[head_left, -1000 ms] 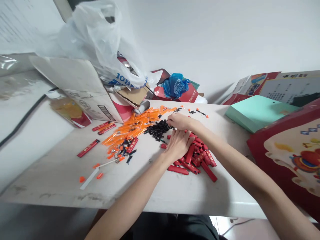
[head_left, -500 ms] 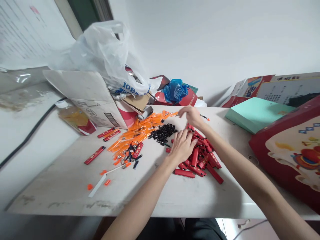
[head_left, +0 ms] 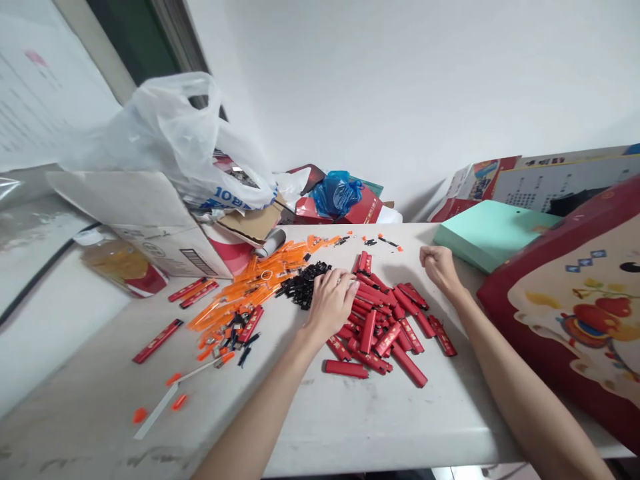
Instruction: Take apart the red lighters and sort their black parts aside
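- Where the two forearms reach across the white table (head_left: 100, 400), red cases (head_left: 367, 330) lie in a loose pile between the hands.
- The left hand (head_left: 331, 301) rests at the pile's upper left edge, fingers bent and side by side; whether they pinch anything cannot be told.
- The right hand (head_left: 441, 268) is curled into a fist to the right of the pile, just beside a mint-green box (head_left: 493, 233); its inside is hidden.
- Small black parts (head_left: 300, 288) are heaped just beyond the left hand, bordering orange pieces (head_left: 263, 270).
- Farther left stand a bottle (head_left: 120, 260) and a cardboard box (head_left: 143, 210), near a white plastic bag (head_left: 170, 147).
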`<state>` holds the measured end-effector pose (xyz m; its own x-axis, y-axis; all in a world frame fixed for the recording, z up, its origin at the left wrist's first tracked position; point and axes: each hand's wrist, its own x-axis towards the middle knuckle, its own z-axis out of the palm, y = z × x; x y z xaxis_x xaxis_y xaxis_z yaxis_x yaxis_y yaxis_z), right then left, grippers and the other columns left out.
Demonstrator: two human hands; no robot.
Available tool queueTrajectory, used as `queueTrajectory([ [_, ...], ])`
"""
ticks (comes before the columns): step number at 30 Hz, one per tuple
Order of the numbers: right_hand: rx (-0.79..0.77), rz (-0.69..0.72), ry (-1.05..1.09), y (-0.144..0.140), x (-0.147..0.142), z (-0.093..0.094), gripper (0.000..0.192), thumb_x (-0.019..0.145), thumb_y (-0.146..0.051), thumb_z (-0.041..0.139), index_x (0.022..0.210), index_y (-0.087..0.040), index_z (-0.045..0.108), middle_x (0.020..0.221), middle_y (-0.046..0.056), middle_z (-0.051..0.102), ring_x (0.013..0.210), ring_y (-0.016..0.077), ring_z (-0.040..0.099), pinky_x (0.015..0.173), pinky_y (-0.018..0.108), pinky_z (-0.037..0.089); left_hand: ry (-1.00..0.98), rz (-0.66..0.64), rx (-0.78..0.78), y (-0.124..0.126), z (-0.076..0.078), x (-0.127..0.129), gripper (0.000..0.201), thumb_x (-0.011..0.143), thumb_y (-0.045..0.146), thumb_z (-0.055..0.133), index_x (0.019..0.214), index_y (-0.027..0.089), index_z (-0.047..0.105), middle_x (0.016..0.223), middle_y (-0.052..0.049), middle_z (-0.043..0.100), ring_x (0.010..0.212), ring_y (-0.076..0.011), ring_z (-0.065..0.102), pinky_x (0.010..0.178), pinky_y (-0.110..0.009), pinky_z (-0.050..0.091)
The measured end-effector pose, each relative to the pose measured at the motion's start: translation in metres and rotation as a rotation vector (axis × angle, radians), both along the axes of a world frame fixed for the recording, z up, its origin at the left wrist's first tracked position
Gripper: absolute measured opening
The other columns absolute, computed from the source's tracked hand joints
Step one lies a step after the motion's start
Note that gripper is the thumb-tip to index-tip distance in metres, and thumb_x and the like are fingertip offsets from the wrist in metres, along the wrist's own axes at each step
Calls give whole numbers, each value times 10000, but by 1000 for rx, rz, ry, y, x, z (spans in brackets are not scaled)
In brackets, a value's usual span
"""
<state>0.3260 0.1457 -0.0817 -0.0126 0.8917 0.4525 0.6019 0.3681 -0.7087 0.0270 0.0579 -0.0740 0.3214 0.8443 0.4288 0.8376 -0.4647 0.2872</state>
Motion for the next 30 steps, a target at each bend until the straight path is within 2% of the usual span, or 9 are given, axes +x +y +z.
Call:
queueTrajectory([
  [5,-48,83,-52,5,-11,-10,64,523,-207,360,484,-242,397,460,-15,388,485,155,390,544,283,286,12,7,-24,5,1,-2,244,1058,305,416,1144,229,632,1223,-51,671,1144,-224,592,971,-408,405],
  [10,-41,35,-85,14,-7,-22,125,580,-153,389,516,-228,466,489,5,486,539,175,474,597,283,335,-8,-6,-34,6,1,-2,236,1052,307,426,1167,243,621,1230,-52,671,1144,-227,603,999,-427,402],
  [12,-16,-5,-102,19,-4,-28,177,631,-128,409,587,-207,561,598,35,597,630,195,535,666,294,364,-17,-13,-45,5,0,-2,236,1047,313,434,1180,248,618,1237,-57,670,1158,-235,602,1004,-433,407],
  [14,5,-23,-122,23,-3,-34,261,689,-106,422,722,-185,668,796,80,699,794,226,595,765,315,385,-43,-14,-50,5,-3,-4,237,1041,317,445,1200,253,609,1246,-61,667,1173,-240,599,1008,-436,415],
  [17,3,-23,-151,27,0,-45,379,725,-60,424,889,-173,746,1027,121,735,1019,270,598,879,357,378,-149,19,-62,11,-5,-6,235,1023,329,478,1214,250,590,1244,-69,660,1166,-237,607,1000,-420,446],
  [20,-20,-25,-163,29,6,-52,417,718,-18,420,900,-164,766,1018,121,746,1003,266,608,890,365,391,-252,94,-118,32,0,-1,243,988,348,530,1193,229,583,1210,-85,669,1066,-231,649,924,-387,504],
  [24,-39,-47,-162,32,16,-57,378,764,-19,432,870,-155,768,945,109,755,917,242,632,872,340,430,-50,201,-255,77,14,19,327,915,419,629,1172,218,604,1218,-114,697,1095,-288,659,935,-431,495],
  [28,-51,-47,-192,37,19,-59,343,770,-18,463,839,-156,770,945,106,762,944,245,641,902,333,434,16,168,-364,111,15,34,270,769,436,775,917,232,679,995,-81,767,953,-300,707,795,-382,517],
  [30,-54,-39,-211,38,19,-59,329,767,-15,476,831,-150,769,949,110,763,948,245,642,907,330,433,20,161,-375,118,10,35,215,772,398,769,883,233,688,969,-73,774,941,-284,711,785,-360,512],
])
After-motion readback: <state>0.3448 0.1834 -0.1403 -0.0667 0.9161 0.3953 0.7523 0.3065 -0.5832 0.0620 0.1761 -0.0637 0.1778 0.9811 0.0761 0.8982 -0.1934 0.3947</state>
